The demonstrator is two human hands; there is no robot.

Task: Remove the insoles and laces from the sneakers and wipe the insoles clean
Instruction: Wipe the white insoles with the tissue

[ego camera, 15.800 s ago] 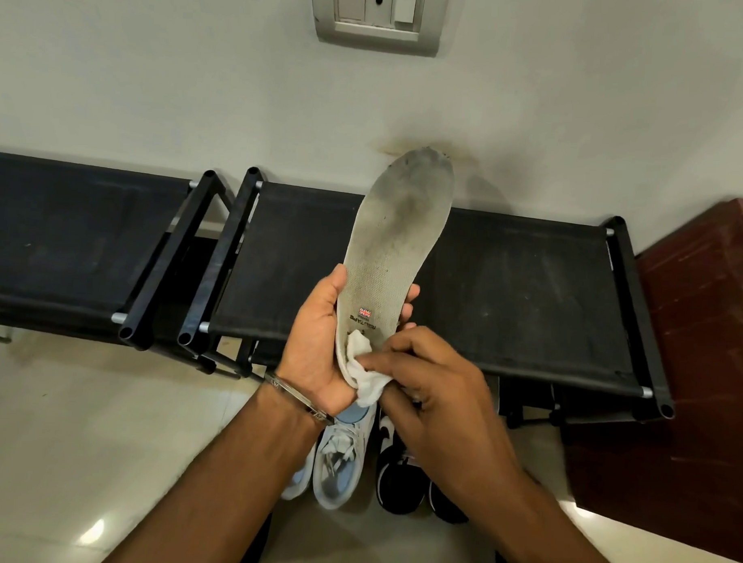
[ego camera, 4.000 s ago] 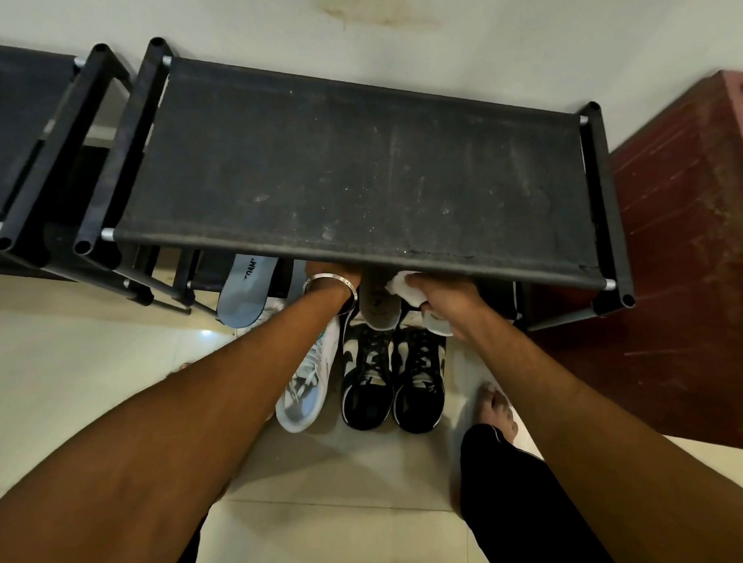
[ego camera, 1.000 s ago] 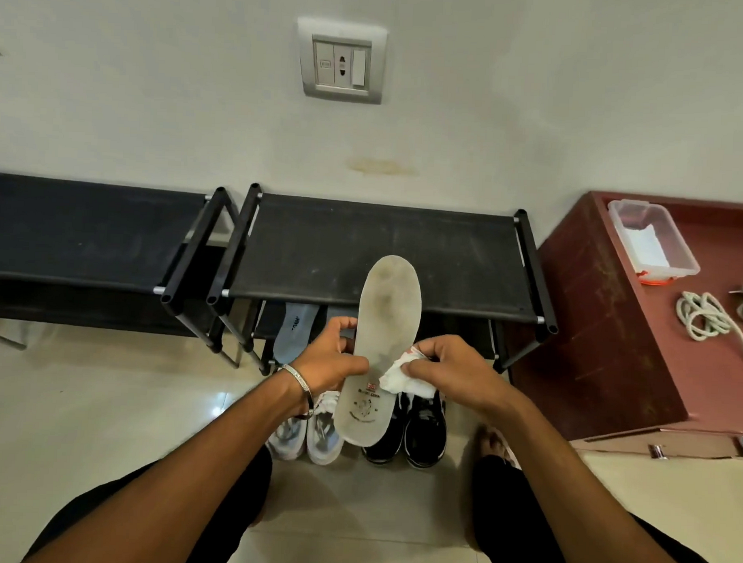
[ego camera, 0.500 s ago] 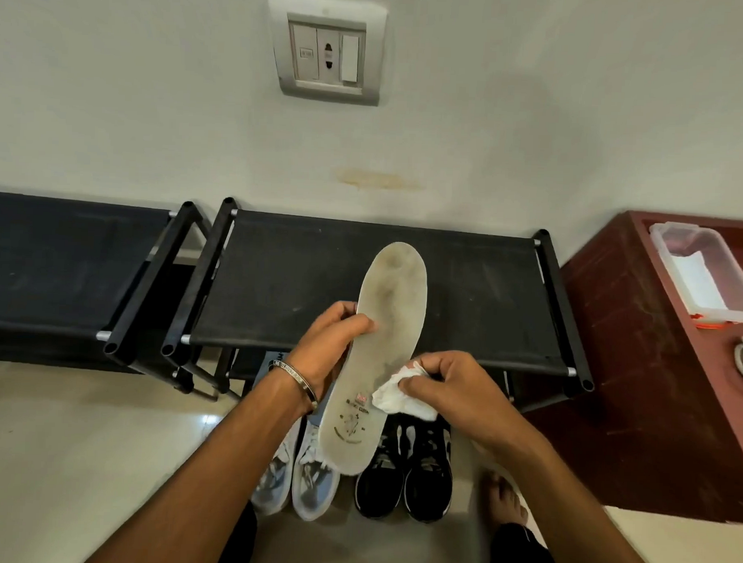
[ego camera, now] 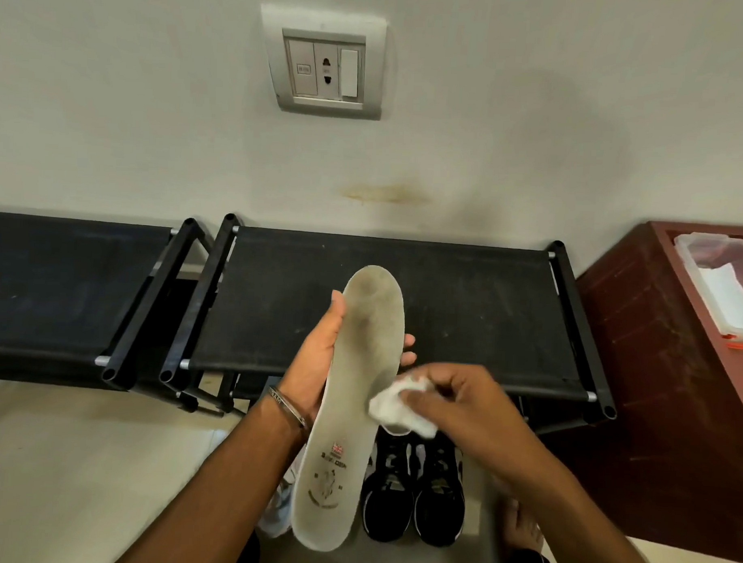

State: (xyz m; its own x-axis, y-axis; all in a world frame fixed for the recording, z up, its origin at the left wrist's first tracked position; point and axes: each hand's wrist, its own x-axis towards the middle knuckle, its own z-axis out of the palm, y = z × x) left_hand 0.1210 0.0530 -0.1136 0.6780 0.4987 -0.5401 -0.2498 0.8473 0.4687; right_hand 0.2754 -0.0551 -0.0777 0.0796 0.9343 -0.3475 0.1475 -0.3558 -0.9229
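Gripping long grey worn insole (ego camera: 348, 407) upright, left hand (ego camera: 316, 363); right hand (ego camera: 454, 402) pinches crumpled white cloth (ego camera: 395, 408) against it.

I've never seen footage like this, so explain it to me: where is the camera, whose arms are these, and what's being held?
There is no machine here. A person wears one camera on the head, looking down at their own arms. The left hand holds a grey, dirty insole upright. The right hand pinches a white cloth against its edge, wiping it. Behind them stands a black shoe rack against the wall. On the floor below sits a pair of black sneakers; a light sneaker peeks out behind the insole.
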